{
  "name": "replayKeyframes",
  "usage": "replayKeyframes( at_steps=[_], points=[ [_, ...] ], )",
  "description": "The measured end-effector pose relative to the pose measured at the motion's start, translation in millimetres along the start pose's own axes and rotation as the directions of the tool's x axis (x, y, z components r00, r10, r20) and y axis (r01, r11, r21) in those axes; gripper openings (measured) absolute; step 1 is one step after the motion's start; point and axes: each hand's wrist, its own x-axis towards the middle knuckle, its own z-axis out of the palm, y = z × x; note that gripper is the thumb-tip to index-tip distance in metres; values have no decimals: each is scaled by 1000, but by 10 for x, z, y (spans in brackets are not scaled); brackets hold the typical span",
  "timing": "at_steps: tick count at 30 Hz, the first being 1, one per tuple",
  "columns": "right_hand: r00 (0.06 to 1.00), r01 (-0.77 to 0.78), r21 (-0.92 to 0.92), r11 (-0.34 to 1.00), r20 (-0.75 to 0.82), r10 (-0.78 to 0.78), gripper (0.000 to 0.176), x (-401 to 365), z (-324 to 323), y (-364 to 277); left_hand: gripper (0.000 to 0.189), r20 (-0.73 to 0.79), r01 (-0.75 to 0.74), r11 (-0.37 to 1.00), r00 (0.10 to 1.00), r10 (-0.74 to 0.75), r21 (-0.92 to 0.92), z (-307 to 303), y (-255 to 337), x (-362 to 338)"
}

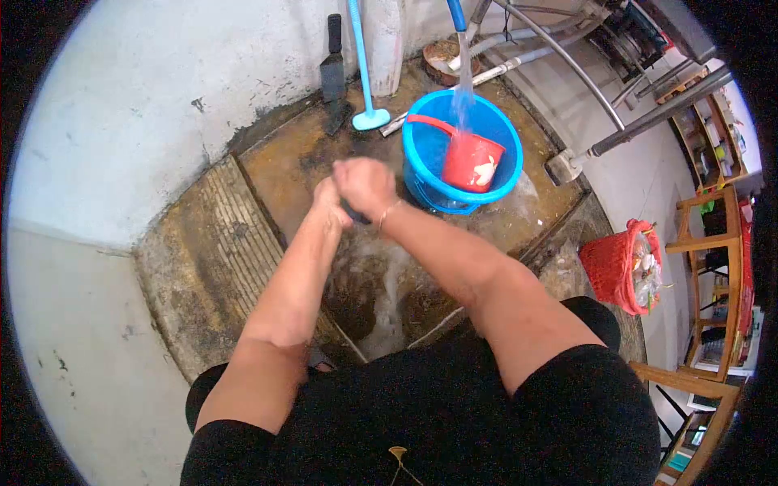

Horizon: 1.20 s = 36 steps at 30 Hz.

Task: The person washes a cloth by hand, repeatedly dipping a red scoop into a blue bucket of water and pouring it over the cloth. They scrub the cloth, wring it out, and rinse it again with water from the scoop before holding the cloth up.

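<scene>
My left hand (330, 201) and my right hand (366, 186) touch each other above the wet floor, in front of the blue basin. Motion blurs both. The fingers of my right hand are curled closed against my left hand; what lies inside them, if anything, is hidden. Most of the fingers of my left hand are out of sight. To the right, a red dipper (472, 164) lies tilted in the blue basin (412, 154), its handle towards the left rim. Water runs from a blue hose (458, 14) into the basin.
Against the wall lean a light-blue-handled tool (365, 73) and a black-handled scraper (333, 77). A red basket (604, 267) of waste stands at right, near a wooden chair (733, 283). Metal legs (583, 77) rise behind the basin. Ribbed concrete (243, 235) lies at left.
</scene>
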Motion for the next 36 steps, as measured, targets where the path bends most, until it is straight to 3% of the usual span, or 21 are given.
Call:
replayKeyframes(
  at_steps=[2, 4, 6, 8, 10, 11, 13, 16, 17, 18, 20, 21, 23, 24, 26, 27, 28, 29, 33, 34, 36],
  points=[
    [956, 290, 123, 949, -75, -283, 31, -263, 14, -150, 27, 60, -68, 997, 996, 70, -38, 29, 71, 23],
    [939, 342, 178, 923, -101, -328, 30, -375, 6, -190, 31, -260, -33, 952, 959, 116, 304, 228, 248, -236],
    [944, 319, 113, 941, -119, -306, 32, -253, 69, -70, 33, -390, 116, 951, 921, 6, 287, 749, 212, -589],
    [998, 44, -58, 997, 40, -42, 38, 99, 277, 156, 32, -235, 91, 990, 970, -65, 105, 788, 174, -543],
    [983, -23, -191, 981, 176, 57, 42, 245, 97, 292, 27, -284, 77, 997, 957, -66, 27, 674, 175, -375],
    [983, -19, -189, 982, 177, 53, 42, 268, 84, 278, 28, -383, -52, 997, 921, 71, 61, 723, 195, -388],
    [958, -246, 124, 961, 183, 222, 54, 280, 67, 294, 30, -570, -162, 981, 799, 192, 104, 947, 240, -541],
    [946, -319, 345, 883, 172, 275, 61, 308, 177, 292, 30, -415, -265, 964, 875, 247, 16, 754, 224, -374],
    [895, -439, 453, 776, 293, 336, 58, 307, 263, 268, 30, -454, -221, 970, 857, 245, 105, 711, 147, -320],
    [845, -503, 614, 608, 499, 194, 53, 315, 339, 270, 30, -369, -307, 950, 878, 306, 59, 761, 61, -327],
    [947, -284, 437, 854, 270, 177, 41, 283, 421, 355, 36, -517, -257, 955, 803, 297, 149, 824, 48, -351],
    [946, -283, 435, 855, 272, 175, 41, 260, 389, 341, 36, -519, -259, 955, 802, 297, 146, 703, 86, -310],
    [967, -122, 322, 939, 250, 40, 24, 202, 220, 237, 48, -503, -12, 924, 836, 219, 382, 367, 191, -168],
    [967, -124, 319, 940, 253, 42, 24, 123, 124, 140, 55, -605, 115, 937, 788, 116, 330, 489, 231, -307],
    [948, 89, 215, 972, 281, -149, 20, -89, -51, -109, 55, -386, 162, 971, 919, -85, 173, 691, 239, -634],
    [936, 174, 186, 967, 274, -221, 22, -225, -39, -195, 52, 42, 41, 962, 998, -54, 268, 29, 154, -238],
    [917, 258, 155, 954, 270, -292, 25, -380, -20, -273, 49, 485, -94, 995, 872, 71, 24, -166, -11, -264],
    [911, 326, 197, 925, 197, -363, 25, -547, -27, -325, 49, 485, -93, 995, 872, 70, 23, -144, 5, -247],
    [928, 362, 187, 913, 22, -373, 28, -589, 123, -183, 36, -43, 249, 816, 963, -266, 522, 105, 182, -240],
    [948, 314, 114, 942, -90, -305, 30, -459, 211, -88, 36, -49, 255, 813, 962, -270, 523, 223, 132, -314],
    [998, 28, 63, 998, -50, -25, 35, -75, 140, 55, 28, -190, 148, 982, 974, -124, 114, 635, -32, -413]
  ],
)
